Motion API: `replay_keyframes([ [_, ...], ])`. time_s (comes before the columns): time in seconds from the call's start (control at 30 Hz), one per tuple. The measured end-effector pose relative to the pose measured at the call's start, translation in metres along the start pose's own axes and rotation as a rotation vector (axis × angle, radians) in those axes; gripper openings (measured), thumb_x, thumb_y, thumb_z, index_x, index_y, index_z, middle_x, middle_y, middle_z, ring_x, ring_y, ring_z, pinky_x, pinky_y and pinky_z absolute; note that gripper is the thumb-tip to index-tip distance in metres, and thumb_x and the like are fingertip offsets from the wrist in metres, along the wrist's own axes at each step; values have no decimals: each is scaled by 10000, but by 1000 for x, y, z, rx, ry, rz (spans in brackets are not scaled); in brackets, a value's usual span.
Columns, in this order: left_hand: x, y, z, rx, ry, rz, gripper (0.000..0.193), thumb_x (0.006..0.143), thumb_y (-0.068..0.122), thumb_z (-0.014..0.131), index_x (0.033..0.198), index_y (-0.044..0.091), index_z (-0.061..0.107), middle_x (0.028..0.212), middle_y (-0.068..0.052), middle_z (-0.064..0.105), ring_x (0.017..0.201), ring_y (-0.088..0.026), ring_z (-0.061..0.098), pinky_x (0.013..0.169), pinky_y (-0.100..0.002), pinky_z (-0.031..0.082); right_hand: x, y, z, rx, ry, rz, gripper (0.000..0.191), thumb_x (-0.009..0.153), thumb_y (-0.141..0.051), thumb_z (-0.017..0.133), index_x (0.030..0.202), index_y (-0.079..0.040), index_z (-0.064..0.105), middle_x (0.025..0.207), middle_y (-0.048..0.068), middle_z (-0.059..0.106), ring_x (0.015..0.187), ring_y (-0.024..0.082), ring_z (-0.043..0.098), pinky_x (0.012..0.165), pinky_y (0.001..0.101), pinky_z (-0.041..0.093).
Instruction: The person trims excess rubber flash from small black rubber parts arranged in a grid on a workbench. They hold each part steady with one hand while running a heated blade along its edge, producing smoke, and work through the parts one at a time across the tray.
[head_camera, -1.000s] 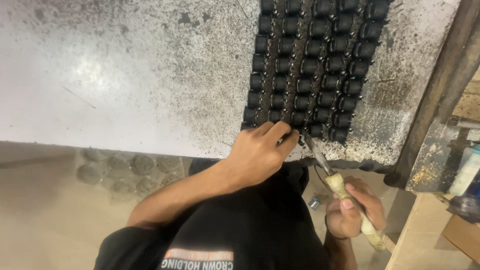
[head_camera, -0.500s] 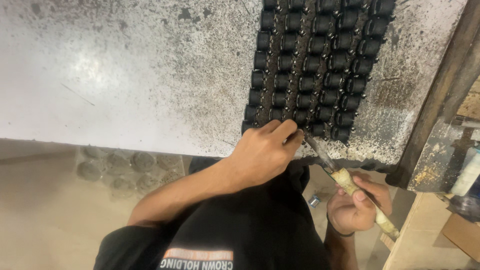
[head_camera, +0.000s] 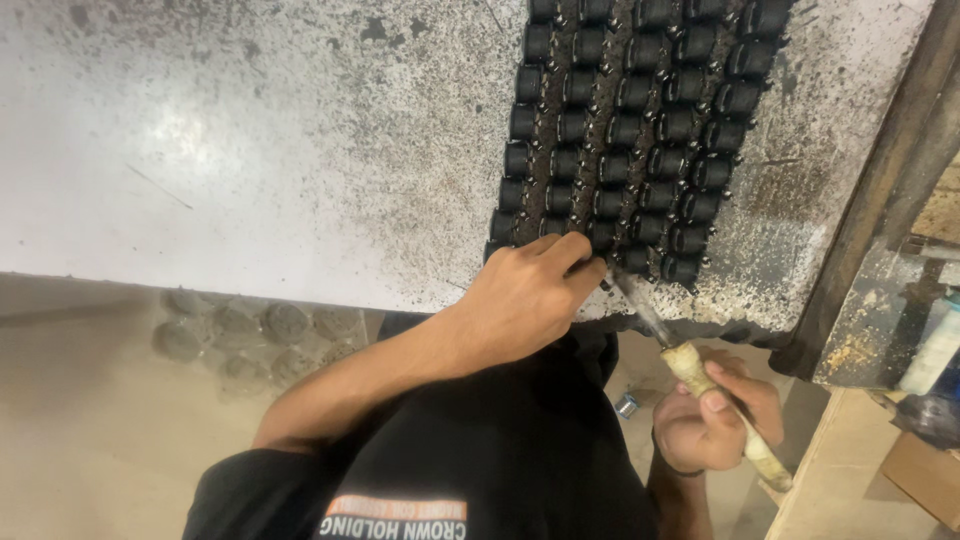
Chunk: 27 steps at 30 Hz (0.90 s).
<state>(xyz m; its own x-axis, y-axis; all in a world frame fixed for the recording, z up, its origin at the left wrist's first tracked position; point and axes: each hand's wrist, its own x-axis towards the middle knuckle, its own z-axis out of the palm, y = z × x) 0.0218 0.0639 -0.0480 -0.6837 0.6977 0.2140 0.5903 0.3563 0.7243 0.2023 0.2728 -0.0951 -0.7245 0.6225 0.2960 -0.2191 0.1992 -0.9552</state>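
Speckled grey metal makes up the worktable (head_camera: 250, 150), its top pitted and dusted with dark grit that thickens toward the right. Beneath its near edge the floor (head_camera: 90, 440) is a pale tan, and a faint cluster of round marks shows there. A dark metal post (head_camera: 880, 200) slants along the table's right side, with a wooden bench (head_camera: 850, 480) and a cardboard box (head_camera: 925, 475) below it (what sits on the cluttered shelf beyond is too blurred to name). A small silvery cap (head_camera: 627, 405) lies on the floor between the person's arms.

Rows of small black cylinders (head_camera: 630, 130) stand packed together on the table, reaching down to its near edge. The left hand (head_camera: 525, 300) rests at the bottom of these rows, its fingers curled over the nearest pieces. The right hand (head_camera: 715, 420) is clenched around the pale handle of a tool (head_camera: 700, 385), whose thin metal tip points up to the lowest row, just beside the left fingertips.
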Motion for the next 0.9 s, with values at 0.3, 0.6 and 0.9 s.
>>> replay_keyframes([
  [0.3, 2, 1, 6, 55, -33, -7, 331, 776, 40, 680, 1099, -31, 688, 981, -110, 571, 868, -265, 653, 612, -380, 560, 0, 2, 1, -27, -26, -113, 204, 896, -141, 602, 891, 59, 562, 742, 170, 542, 497, 198, 504, 518, 325, 460],
  [0.6, 1, 0, 8, 39, -12, 5, 327, 756, 49, 674, 1074, -25, 676, 958, -112, 576, 852, -276, 653, 629, -388, 568, -7, 12, -9, 0, -33, -185, 199, 910, -123, 644, 976, 63, 616, 867, 190, 627, 679, 274, 626, 653, 360, 543],
  [0.9, 8, 9, -4, 159, 53, 64, 286, 778, 57, 695, 1039, -58, 663, 934, -124, 591, 826, -258, 673, 556, -355, 555, 38, 9, -19, -60, -202, -536, 151, 987, -126, 650, 1095, -21, 654, 893, 254, 625, 785, 309, 741, 589, 377, 622],
])
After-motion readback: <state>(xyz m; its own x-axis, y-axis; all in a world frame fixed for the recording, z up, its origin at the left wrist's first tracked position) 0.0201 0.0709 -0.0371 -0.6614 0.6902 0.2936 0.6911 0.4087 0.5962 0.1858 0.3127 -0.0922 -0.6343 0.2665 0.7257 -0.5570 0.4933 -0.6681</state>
